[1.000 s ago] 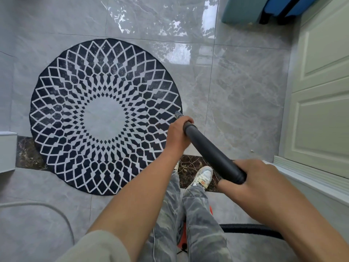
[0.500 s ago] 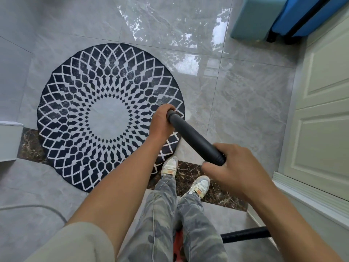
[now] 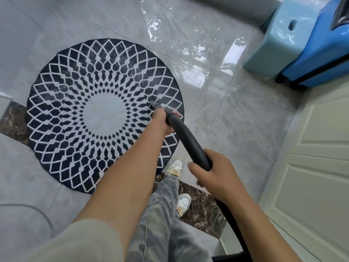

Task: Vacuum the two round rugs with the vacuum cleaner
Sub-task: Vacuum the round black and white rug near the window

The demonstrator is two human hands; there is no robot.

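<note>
— Left hand (image 3: pixel 160 120): what is it doing?

— It grips the front end of the vacuum wand (image 3: pixel 187 140), fingers curled round the black tube, above the right part of the round rug (image 3: pixel 75 91). The right hand (image 3: pixel 213 173) clasps the same tube farther back, just off the rug's near right edge.

— Where does the wand end?

— In a narrow nozzle (image 3: pixel 154 104), angled down at the rug just right of its pale centre. I cannot tell whether the tip touches the pile.

— And the rug itself?

— It is dark navy with a white lattice of diamonds ringing a pale disc, and it lies flat on glossy grey floor tiles (image 3: pixel 236 129).

— How far along is the job?

— Early or midway, I would judge. The nozzle is working this rug, and pale dusty patches show on the dark diamonds at its far side, so some passes seem left. The second rug is not in view, so nothing shows it as done.

— What lies around the rug?

— The person's white shoes (image 3: pixel 174 167) stand at its near right edge, one on a dark marble strip (image 3: pixel 204 205). The black hose (image 3: pixel 232 214) trails back from the right hand. Right of the rug is a pale panelled door (image 3: pixel 311 176). Beyond the rug's far right stand a light blue stool (image 3: pixel 273 40) and a blue suitcase (image 3: pixel 321 59). A grey cable (image 3: pixel 37 210) curves across the tiles near the rug's near left.
</note>
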